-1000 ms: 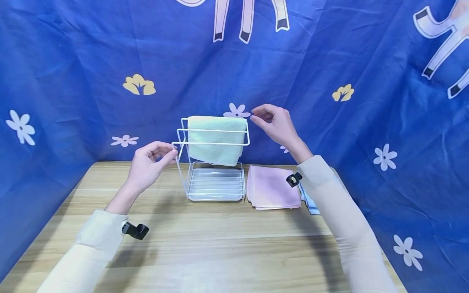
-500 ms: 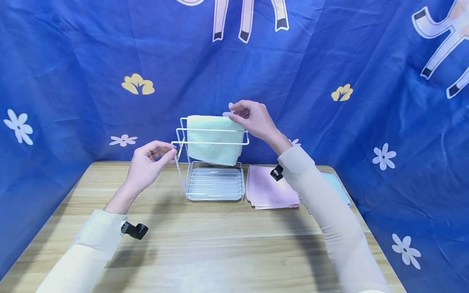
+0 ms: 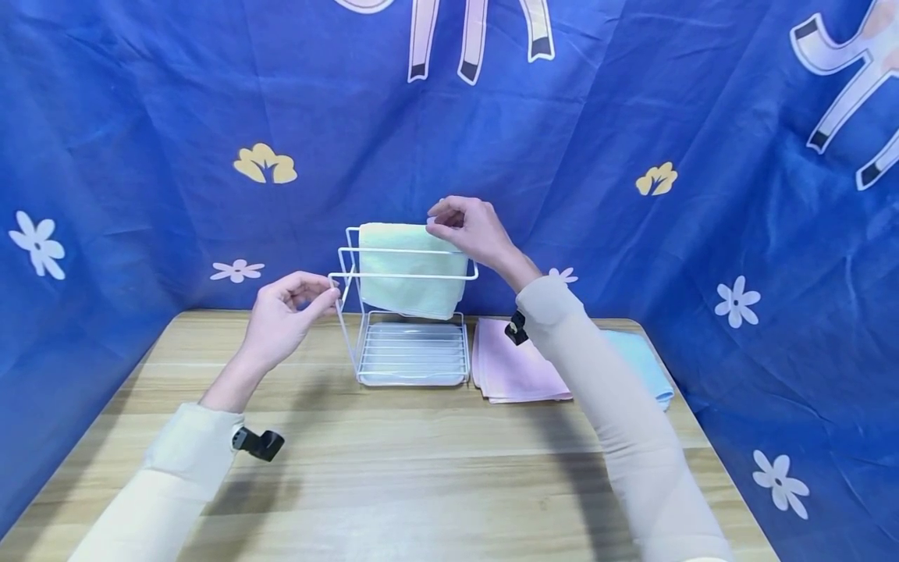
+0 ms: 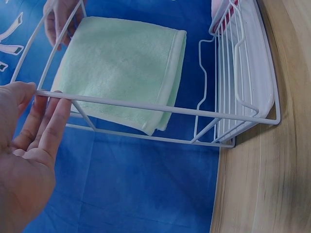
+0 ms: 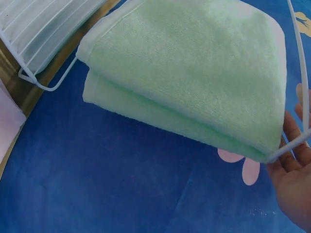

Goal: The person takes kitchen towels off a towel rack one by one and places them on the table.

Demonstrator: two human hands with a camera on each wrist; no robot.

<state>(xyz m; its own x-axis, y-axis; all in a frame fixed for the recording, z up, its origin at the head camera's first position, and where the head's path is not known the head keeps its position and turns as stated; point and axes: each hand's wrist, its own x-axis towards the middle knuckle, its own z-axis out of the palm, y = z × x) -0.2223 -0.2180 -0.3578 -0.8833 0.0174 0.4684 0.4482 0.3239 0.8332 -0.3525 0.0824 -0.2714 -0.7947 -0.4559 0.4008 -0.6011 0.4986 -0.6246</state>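
Note:
A white wire rack [image 3: 403, 275] with three upper bars stands on the wooden table. Over its rearmost bar hangs a folded pale green towel [image 3: 410, 273], seen close up in both wrist views. My left hand [image 3: 284, 316] pinches the rack's front left upright near the top corner; the left wrist view shows thumb and fingers around that wire. My right hand [image 3: 470, 230] is at the towel's upper right edge, its fingers loosely bent with a gap between thumb and fingertips. In the right wrist view this hand [image 5: 296, 179] lies beside the towel's corner and the bar.
A pale tray [image 3: 414, 355] sits in the rack's base. To its right lie a folded pink towel [image 3: 516, 367] and a folded light blue towel [image 3: 642, 363], partly behind the right sleeve. A blue patterned curtain [image 3: 393, 117] rises behind and beside the table [image 3: 393, 460].
My right hand has come left from beside the rack to the towel's top edge, then slid a little farther left. The left hand, rack and towel have hardly moved.

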